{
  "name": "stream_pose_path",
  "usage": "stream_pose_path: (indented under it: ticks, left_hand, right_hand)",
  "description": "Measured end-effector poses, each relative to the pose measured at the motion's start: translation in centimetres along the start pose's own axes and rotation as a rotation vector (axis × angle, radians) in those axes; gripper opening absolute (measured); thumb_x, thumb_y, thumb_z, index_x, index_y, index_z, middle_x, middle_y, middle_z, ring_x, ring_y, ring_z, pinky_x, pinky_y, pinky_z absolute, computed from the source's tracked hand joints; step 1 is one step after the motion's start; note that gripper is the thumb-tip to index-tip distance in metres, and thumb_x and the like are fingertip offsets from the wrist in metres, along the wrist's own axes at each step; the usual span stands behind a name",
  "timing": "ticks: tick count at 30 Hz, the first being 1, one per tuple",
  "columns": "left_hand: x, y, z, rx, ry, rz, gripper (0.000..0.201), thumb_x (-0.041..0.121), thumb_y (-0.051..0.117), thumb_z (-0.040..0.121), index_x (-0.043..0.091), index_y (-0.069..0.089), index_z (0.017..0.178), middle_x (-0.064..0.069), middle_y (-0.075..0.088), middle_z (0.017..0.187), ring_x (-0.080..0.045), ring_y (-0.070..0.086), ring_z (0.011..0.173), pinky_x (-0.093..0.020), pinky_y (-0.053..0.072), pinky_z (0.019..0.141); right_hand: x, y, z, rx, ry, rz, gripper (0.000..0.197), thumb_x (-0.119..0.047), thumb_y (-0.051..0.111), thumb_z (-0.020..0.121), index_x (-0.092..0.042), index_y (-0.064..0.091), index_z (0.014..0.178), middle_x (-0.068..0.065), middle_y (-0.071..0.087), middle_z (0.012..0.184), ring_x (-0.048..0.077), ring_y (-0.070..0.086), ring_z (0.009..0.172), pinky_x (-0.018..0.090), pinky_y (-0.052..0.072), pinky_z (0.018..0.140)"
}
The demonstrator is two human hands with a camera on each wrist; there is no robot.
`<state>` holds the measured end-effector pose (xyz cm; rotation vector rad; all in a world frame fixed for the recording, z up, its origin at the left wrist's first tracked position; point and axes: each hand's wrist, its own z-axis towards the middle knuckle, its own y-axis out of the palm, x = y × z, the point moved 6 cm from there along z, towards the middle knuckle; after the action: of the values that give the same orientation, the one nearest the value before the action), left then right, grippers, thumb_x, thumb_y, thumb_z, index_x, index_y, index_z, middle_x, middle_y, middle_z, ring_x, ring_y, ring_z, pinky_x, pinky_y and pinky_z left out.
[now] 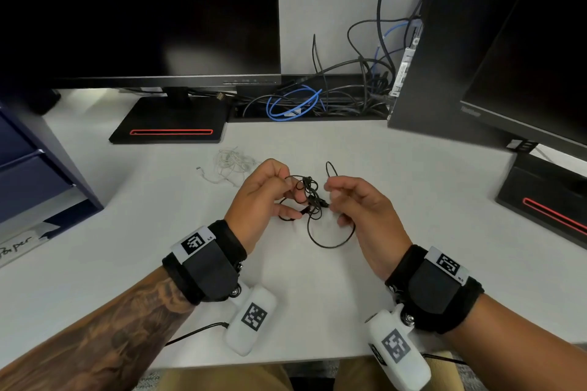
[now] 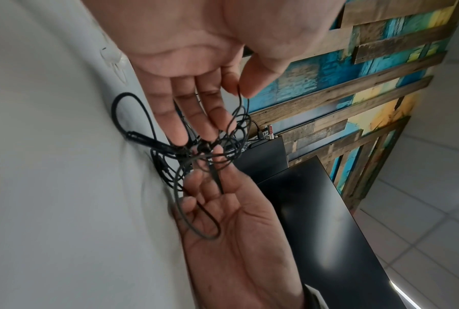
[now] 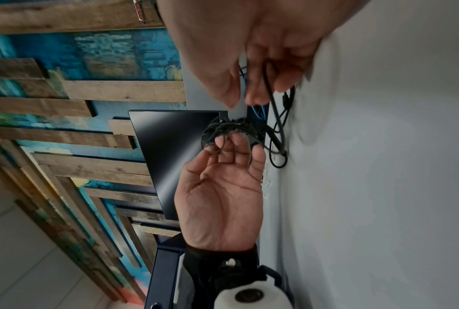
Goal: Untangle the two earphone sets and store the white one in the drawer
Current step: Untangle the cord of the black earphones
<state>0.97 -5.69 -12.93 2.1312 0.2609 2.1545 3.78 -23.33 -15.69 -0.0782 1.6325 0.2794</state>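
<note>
The black earphones [image 1: 309,197] hang as a knotted tangle between my two hands, a little above the white desk [image 1: 413,194]. My left hand [image 1: 286,195] pinches one strand between thumb and forefinger, its other fingers reaching into the knot [image 2: 196,150]. My right hand [image 1: 333,200] holds the tangle's right side with curled fingers, and a loop of cord [image 3: 269,83] runs over them. The white earphones [image 1: 230,165] lie in a loose heap on the desk behind my left hand, apart from the black set. The blue drawer unit [image 1: 31,165] stands at the desk's left edge.
A monitor on a black stand [image 1: 171,124] is behind the white earphones. A second monitor [image 1: 524,73] and its base [image 1: 546,197] are to the right. A mess of black and blue cables [image 1: 305,101] fills the slot at the back.
</note>
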Motion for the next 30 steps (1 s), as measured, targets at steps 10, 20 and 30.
stream_pose_path:
  ticks: [10,20,30]
  left_hand:
    - [-0.2,1.2,-0.5,-0.089,0.004,0.085,0.019,0.023,0.063,0.085,0.011,0.056,0.098,-0.002,0.068,0.086,-0.016,0.067,0.087,-0.037,0.056,0.069]
    - [-0.8,0.3,0.1,0.016,0.001,0.257,0.008,0.001,0.061,0.094,0.009,0.065,0.096,0.005,0.068,0.077,-0.011,0.065,0.072,-0.03,0.056,0.065]
    - [-0.7,0.3,0.0,0.042,-0.024,0.195,0.004,0.006,0.06,0.096,0.007,0.063,0.093,-0.004,0.068,0.076,-0.014,0.067,0.072,-0.033,0.056,0.063]
  right_hand:
    - [-0.4,0.9,-0.3,-0.108,-0.042,-0.02,0.013,-0.001,0.073,0.088,-0.01,0.069,0.097,0.005,0.072,0.09,0.011,0.065,0.079,0.014,0.048,0.067]
    - [-0.4,0.7,-0.3,-0.079,-0.025,-0.019,0.012,-0.011,0.072,0.09,-0.017,0.069,0.081,0.006,0.055,0.075,0.02,0.047,0.075,0.029,0.04,0.067]
    - [0.0,-0.1,0.0,0.012,-0.018,0.048,0.014,-0.013,0.073,0.09,-0.014,0.059,0.087,0.005,0.065,0.094,0.013,0.054,0.068,0.029,0.047,0.066]
